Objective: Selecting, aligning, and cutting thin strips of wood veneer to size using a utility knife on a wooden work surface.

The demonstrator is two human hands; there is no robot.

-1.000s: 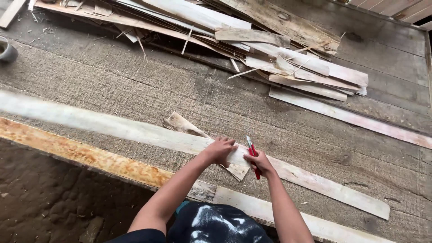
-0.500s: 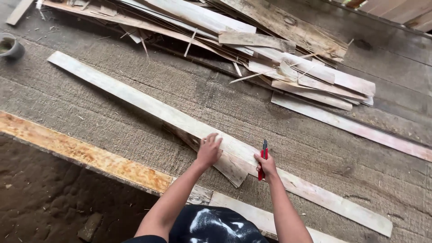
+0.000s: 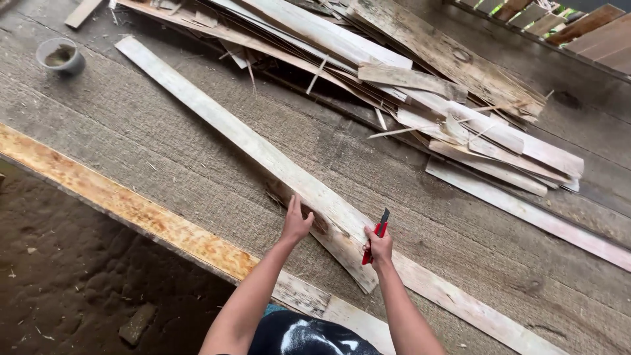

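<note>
We see a pile of boards (image 3: 420,85) at the far side of the wooden floor (image 3: 131,144). A long plank (image 3: 263,154) lies slantwise across it. Our left hand (image 3: 296,223) presses flat and open on the plank; our right hand (image 3: 379,246) is clenched around a red knife (image 3: 376,236), blade up, just above the plank.

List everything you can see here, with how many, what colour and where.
long plank: one, pale grey-white, lying diagonally across the platform, under both hands
short board: one, pale with a dark patch, partly under the long plank
scrap wood pile: many pieces, pale and weathered grey, top of view
loose plank: one, pale, right side
platform: one, grey rough wood, rusty-orange front edge
small bowl: one, grey, top left
knife: one, red handle, dark blade, in right hand
left hand: one, flat on the long plank
right hand: one, holding the knife
</note>
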